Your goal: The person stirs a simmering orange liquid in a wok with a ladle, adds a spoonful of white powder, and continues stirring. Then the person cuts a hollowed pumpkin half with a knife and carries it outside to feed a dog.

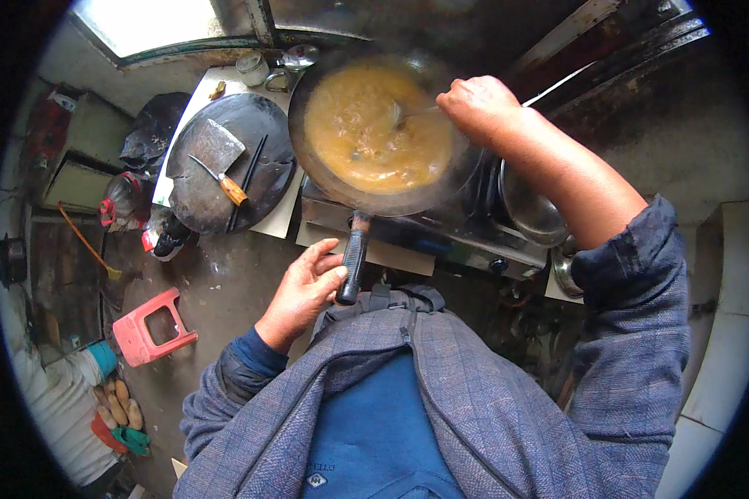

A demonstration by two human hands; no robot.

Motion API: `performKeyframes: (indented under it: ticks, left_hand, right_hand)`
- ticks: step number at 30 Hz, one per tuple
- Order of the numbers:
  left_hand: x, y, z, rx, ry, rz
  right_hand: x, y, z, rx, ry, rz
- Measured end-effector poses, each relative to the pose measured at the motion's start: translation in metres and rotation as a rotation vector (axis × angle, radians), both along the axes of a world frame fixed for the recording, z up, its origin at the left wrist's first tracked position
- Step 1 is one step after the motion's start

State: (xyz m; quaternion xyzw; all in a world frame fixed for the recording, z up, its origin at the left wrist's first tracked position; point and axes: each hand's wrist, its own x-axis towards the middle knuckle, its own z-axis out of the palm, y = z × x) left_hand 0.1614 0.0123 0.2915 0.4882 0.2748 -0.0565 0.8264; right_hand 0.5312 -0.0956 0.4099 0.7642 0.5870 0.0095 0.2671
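Observation:
A large dark wok (308, 158) sits on the stove, full of bubbling yellow-brown broth (366, 125) with steam above it. My right hand (481, 106) is closed round the metal handle of a ladle (420, 111). The ladle's bowl lies partly sunk in the broth, and its long handle sticks out behind my fist. My left hand (304, 287) is beside the wok's black handle (354, 259), fingers apart and not wrapped round it. Its thumb is right at the handle's left edge; whether it presses on it is hard to tell.
Left of the wok, a round chopping board (195, 187) carries a cleaver (214, 148) and dark chopsticks (250, 179). A metal pot (531, 208) stands right of the wok on the stove (333, 214). A pink stool (135, 337) and potato-like tubers (118, 406) are at lower left.

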Motion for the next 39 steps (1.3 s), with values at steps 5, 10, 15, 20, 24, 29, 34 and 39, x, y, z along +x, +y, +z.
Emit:
performKeyframes:
  ticks: [5, 10, 15, 20, 24, 29, 34, 39]
  left_hand:
    - [-0.022, 0.034, -0.030, 0.042, 0.045, 0.113]
    - [-0.053, 0.048, -0.074, -0.037, 0.234, 0.221]
    - [-0.075, 0.035, -0.128, 0.059, 0.397, 0.243]
    - [-0.086, 0.012, -0.166, 0.024, 0.555, 0.119]
    - [-0.082, 0.002, -0.175, 0.035, 0.613, 0.089]
    - [-0.069, 0.001, -0.164, 0.066, 0.615, 0.102]
    - [-0.061, 0.001, -0.153, 0.046, 0.638, 0.080]
    - [-0.059, -0.003, -0.159, 0.072, 0.703, 0.034]
  right_hand:
    - [0.000, -0.004, 0.043, -0.001, -0.052, 0.007]
    - [-0.007, -0.041, 0.077, 0.069, -0.118, 0.019]
    - [-0.016, -0.082, 0.078, 0.274, -0.125, -0.044]
    - [-0.024, -0.120, 0.060, 0.408, 0.027, -0.194]
    - [-0.026, -0.139, 0.037, 0.503, 0.126, -0.290]
    - [-0.025, -0.153, 0.015, 0.583, 0.169, -0.325]
    - [-0.019, -0.158, 0.005, 0.619, 0.166, -0.336]
    - [-0.017, -0.159, -0.004, 0.663, 0.136, -0.337]
